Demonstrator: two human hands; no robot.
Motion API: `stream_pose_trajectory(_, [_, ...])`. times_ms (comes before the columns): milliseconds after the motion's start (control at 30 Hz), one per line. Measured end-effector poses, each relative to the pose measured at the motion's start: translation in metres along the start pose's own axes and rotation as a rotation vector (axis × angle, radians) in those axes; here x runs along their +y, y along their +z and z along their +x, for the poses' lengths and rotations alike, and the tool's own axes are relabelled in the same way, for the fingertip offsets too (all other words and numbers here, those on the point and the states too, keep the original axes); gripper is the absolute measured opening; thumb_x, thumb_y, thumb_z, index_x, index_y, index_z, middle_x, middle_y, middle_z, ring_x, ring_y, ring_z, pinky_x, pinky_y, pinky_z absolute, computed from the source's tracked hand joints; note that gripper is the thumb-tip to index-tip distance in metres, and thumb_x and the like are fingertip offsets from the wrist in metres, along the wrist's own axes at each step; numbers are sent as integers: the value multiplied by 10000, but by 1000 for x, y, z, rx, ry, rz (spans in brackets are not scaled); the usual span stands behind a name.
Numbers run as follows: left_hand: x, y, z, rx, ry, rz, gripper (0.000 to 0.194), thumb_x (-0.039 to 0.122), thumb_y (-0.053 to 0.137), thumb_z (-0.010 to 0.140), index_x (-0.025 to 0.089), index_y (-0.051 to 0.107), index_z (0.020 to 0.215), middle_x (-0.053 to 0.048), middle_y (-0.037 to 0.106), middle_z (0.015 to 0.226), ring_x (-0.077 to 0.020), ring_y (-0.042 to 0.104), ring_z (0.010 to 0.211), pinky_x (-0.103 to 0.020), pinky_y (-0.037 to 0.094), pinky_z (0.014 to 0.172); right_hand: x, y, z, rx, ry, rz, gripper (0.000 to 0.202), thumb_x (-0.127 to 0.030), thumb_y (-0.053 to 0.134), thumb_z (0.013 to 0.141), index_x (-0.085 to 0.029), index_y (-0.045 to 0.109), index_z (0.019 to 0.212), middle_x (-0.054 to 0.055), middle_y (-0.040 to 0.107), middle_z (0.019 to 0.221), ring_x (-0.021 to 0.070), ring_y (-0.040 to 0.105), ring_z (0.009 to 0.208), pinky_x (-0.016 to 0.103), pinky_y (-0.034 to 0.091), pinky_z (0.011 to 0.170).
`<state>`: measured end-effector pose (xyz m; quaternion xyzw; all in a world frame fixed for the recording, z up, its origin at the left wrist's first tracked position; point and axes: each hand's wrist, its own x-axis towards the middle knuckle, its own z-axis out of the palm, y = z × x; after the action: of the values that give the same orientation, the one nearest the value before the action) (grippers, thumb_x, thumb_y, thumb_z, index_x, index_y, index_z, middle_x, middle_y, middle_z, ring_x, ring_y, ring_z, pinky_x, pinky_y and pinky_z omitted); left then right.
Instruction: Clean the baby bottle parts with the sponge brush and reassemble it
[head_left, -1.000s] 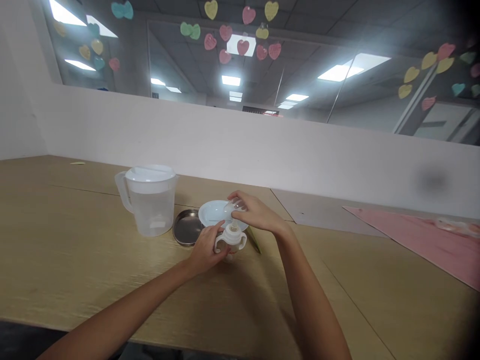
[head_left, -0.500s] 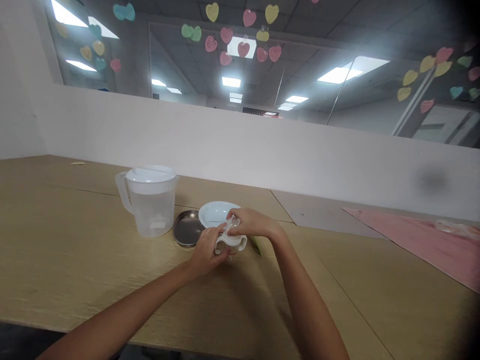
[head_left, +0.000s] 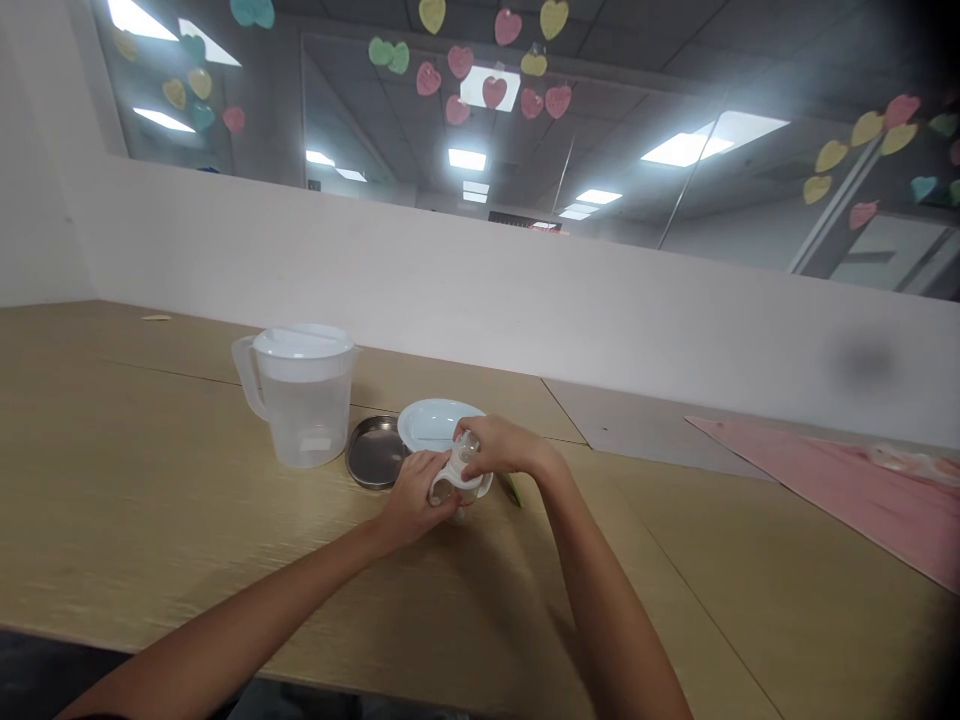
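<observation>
Near the dish (head_left: 424,422), the left grip (head_left: 411,494) holds a bottle (head_left: 459,481), the right grip (head_left: 502,446) its cap (head_left: 469,446).

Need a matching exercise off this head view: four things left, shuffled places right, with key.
Things:
1. lidded pitcher
2. round metal dish
3. two-handled baby bottle
4. pink sheet

Places:
A. farthest right of the four
B. held in the left hand, with the right hand at its top
C. farthest left of the four
D. between the pitcher and the pale bowl

Pairs: 1-C, 2-D, 3-B, 4-A
</observation>
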<state>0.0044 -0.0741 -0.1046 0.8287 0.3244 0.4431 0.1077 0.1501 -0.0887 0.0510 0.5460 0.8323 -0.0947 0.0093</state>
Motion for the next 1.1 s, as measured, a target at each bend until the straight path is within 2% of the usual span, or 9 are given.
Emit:
stream_pose_trajectory(200, [1, 1, -1, 17, -2, 20, 577, 453, 472, 843, 174, 367, 1337, -130, 565, 1150, -268, 494, 1067, -433, 363, 937, 0, -1, 1, -2, -15, 25, 412, -244, 727, 592, -199, 587, 977, 43, 633, 960, 182, 590, 848, 218, 409, 617])
stream_pose_trajectory(433, [2, -1, -1, 4, -12, 13, 516, 445, 481, 840, 165, 451, 1271, -125, 576, 1131, -263, 500, 1049, -420, 375, 927, 5, 1, 3, 11, -11, 43, 523, -280, 741, 575, -214, 560, 1062, 47, 625, 990, 191, 582, 858, 234, 414, 630])
stream_pose_trajectory(867, [6, -2, -1, 36, -46, -26, 534, 465, 532, 806, 176, 483, 1252, -108, 596, 1047, -252, 521, 996, -414, 397, 897, 16, 0, 6, -9, -61, 98, 484, -292, 756, 534, -222, 625, 995, 18, 640, 955, 179, 586, 852, 212, 409, 615])
stream_pose_trajectory(1100, [1, -1, -1, 46, -33, -29, 531, 496, 547, 795, 187, 503, 1224, -107, 604, 1041, -253, 531, 989, -418, 393, 900, 19, 0, 8, -17, -51, 118, 512, -314, 769, 518, -220, 625, 1000, 14, 634, 962, 174, 584, 850, 207, 409, 612])
